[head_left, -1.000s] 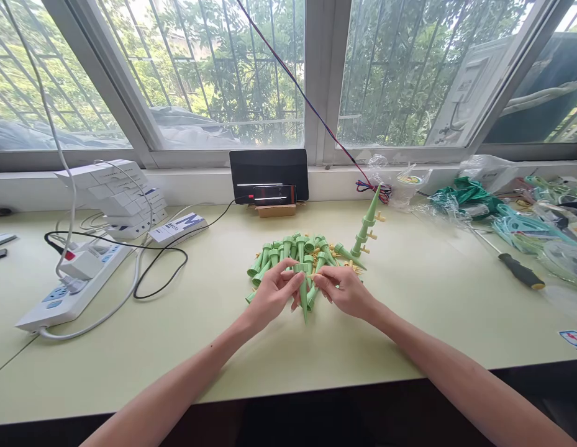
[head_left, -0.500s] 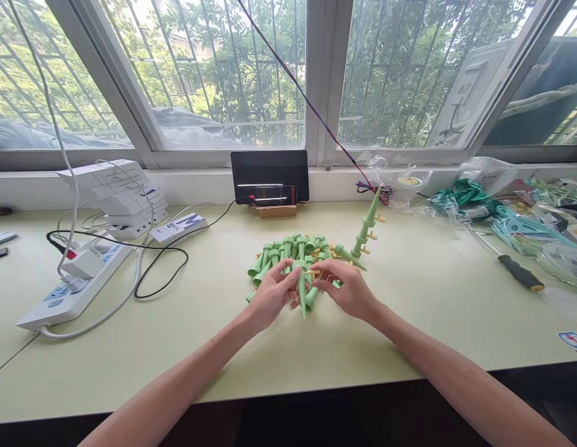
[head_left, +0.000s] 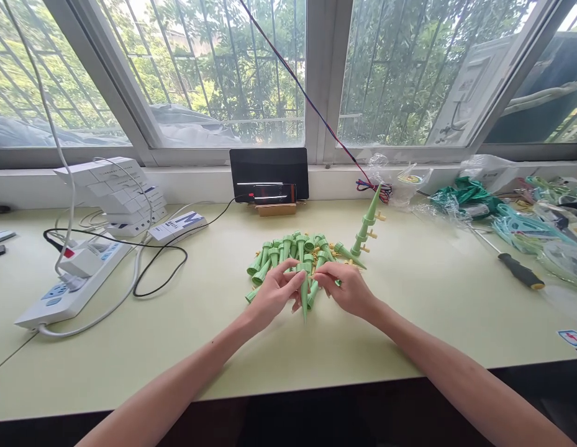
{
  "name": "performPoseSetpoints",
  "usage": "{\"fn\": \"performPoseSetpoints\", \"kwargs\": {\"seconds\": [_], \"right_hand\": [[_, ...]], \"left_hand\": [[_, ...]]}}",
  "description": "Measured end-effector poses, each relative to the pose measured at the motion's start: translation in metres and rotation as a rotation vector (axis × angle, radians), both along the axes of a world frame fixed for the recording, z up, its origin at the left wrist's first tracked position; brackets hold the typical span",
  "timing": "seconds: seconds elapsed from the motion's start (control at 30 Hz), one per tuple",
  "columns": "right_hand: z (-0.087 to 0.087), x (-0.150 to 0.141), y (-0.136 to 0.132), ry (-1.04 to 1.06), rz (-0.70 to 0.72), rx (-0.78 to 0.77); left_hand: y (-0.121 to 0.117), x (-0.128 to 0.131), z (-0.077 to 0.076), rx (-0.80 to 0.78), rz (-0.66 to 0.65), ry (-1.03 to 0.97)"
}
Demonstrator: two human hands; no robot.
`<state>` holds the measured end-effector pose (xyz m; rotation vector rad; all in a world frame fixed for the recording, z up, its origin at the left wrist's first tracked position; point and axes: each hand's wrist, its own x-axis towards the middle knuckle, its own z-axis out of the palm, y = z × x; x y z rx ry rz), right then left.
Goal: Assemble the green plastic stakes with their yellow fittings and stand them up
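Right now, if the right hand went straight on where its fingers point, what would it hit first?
Probably the green spike in the left hand, just across from the right hand's fingertips; the exact gap is unclear from this view.

Left hand (head_left: 275, 292) and right hand (head_left: 348, 290) bare. Left forearm (head_left: 176, 372), right forearm (head_left: 446, 360) uncovered, slender. Small dark spot (head_left: 212, 341) on left forearm, elbow-side of left wrist (head_left: 242, 320).

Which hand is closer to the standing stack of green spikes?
Right. The right hand is just in front of the stack, slightly to its left; the left hand is farther left, on the other side of the held green spike.
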<state>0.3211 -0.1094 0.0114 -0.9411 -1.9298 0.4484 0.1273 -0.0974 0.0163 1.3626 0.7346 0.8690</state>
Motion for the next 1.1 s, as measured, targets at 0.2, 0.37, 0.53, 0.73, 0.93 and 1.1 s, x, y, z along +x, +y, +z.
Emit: {"fn": "performPoseSetpoints", "kwargs": {"seconds": [0.2,0.37,0.53,0.73,0.93,1.1], "right_hand": [[-0.001,0.000,0.001,0.072,0.001,-0.021],[-0.006,0.003,0.003,0.051,0.013,0.059],[-0.009,0.005,0.005,0.008,0.007,0.125],[-0.011,0.006,0.006,-0.043,0.009,0.219],[-0.011,0.006,0.004,-0.087,0.019,0.295],[-0.011,0.005,0.004,-0.078,0.030,0.291]], "left_hand": [[0.002,0.001,-0.001,-0.055,0.027,-0.053],[0.002,0.002,0.004,-0.198,0.053,-0.140],[0.002,0.002,0.008,-0.307,0.029,-0.156],[0.000,0.002,0.010,-0.336,-0.007,-0.162],[0.002,0.000,0.009,-0.376,-0.021,-0.172],[0.003,-0.001,0.008,-0.374,-0.012,-0.156]]}}
